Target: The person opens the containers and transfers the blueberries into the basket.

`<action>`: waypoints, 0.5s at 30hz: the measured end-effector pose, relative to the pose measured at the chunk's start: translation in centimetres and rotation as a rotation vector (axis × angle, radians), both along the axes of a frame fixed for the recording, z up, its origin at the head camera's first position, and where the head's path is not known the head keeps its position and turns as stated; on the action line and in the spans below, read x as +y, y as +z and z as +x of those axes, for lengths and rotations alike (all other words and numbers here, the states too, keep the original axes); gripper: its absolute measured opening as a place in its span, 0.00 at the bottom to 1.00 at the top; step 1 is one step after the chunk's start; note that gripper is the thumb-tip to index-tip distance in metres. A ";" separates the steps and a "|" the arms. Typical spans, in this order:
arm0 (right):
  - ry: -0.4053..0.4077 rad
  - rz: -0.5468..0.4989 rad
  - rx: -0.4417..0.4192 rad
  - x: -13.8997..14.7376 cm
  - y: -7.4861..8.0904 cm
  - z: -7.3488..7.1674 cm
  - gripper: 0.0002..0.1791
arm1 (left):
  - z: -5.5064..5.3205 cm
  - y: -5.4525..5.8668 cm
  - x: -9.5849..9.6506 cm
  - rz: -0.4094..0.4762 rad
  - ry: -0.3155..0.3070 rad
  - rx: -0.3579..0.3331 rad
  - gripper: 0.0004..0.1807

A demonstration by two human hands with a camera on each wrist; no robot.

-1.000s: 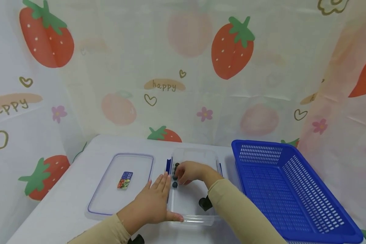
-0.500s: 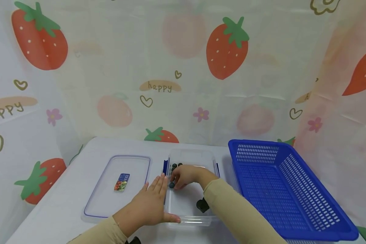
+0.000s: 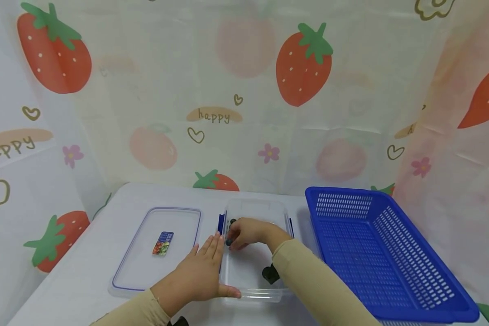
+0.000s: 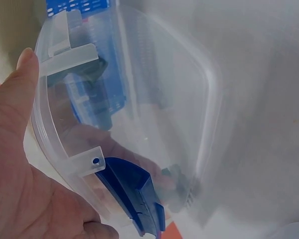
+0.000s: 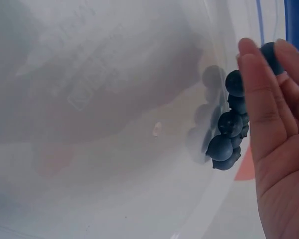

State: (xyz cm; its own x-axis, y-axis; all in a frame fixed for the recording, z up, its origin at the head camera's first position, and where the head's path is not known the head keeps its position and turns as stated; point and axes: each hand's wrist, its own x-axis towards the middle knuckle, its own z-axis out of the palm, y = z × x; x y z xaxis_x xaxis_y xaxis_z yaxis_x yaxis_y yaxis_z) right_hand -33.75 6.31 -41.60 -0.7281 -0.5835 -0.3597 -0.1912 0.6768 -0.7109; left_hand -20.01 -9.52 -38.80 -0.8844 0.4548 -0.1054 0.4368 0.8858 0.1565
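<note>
1. The left hand [image 3: 201, 274] is lying against the clear container's [image 3: 254, 294] left wall, blocking that side.
2. The right hand [image 3: 246, 232] is filling its left inside corner beside the blueberries [image 5: 229, 129].
3. The blue basket [image 3: 385, 258] is crowding the right.

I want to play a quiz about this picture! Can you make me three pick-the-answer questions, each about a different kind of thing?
1. Where are the blueberries?
A. in the clear box
B. in the basket
C. on the lid

2. What colour is the basket?
A. red
B. blue
C. green

3. What is the left hand doing?
A. holding the lid
B. resting against the clear box's side
C. reaching into the basket

Answers: 1 A, the right wrist view shows them against the box wall by the right hand. 2 B, its mesh is blue. 3 B, fingers lie along the box's edge.
</note>
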 end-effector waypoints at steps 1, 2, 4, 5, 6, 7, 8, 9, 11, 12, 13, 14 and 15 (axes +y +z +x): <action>-0.005 -0.021 -0.005 0.0 0.0 0.0 0.07 | 0.0 0.0 0.0 0.000 0.000 -0.002 0.68; -0.008 -0.036 -0.009 0.0 0.1 0.0 0.06 | 0.0 0.0 0.0 -0.001 0.000 -0.001 0.68; -0.003 -0.060 -0.012 0.0 0.4 0.0 0.04 | 0.0 0.0 0.0 -0.001 0.000 0.000 0.67; -0.004 -0.073 -0.019 -0.1 0.5 0.0 0.03 | 0.0 0.1 0.0 -0.002 0.000 0.001 0.67; -0.006 -0.082 -0.020 -0.1 0.6 0.0 0.03 | 0.0 0.1 0.0 -0.005 0.002 0.003 0.67; -0.007 -0.081 -0.020 -0.1 0.7 0.1 0.03 | 0.1 0.2 0.0 -0.006 0.003 0.005 0.67; -0.010 -0.081 -0.020 -0.1 0.7 0.1 0.03 | 0.1 0.2 0.0 -0.008 0.005 0.007 0.67; -0.015 -0.087 -0.024 -0.1 0.8 0.1 0.04 | 0.1 0.2 0.0 -0.008 0.005 0.007 0.67; -0.031 -0.095 -0.027 -0.2 0.8 0.0 0.05 | 0.2 0.3 0.1 -0.004 0.007 0.008 0.67; -0.035 -0.092 -0.018 -0.1 0.8 0.0 0.05 | 0.2 0.2 0.1 -0.002 0.007 0.008 0.67; -0.041 -0.092 -0.009 -0.1 0.8 0.0 0.06 | 0.2 0.2 0.1 0.000 0.007 0.009 0.67; -0.045 -0.096 -0.001 -0.1 0.8 0.0 0.06 | 0.2 0.2 0.1 0.002 0.008 0.009 0.67; -0.047 -0.098 0.008 -0.1 0.9 -0.1 0.06 | 0.2 0.1 0.1 0.005 0.008 0.009 0.66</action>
State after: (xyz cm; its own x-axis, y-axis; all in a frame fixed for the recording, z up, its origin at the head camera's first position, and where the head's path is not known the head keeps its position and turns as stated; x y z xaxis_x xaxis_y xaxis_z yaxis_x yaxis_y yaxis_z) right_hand -33.80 6.22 -40.73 -0.7581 -0.5810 -0.2962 -0.1673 0.6122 -0.7728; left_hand -19.78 -9.42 -38.66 -0.8888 0.4484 -0.0951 0.4315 0.8884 0.1564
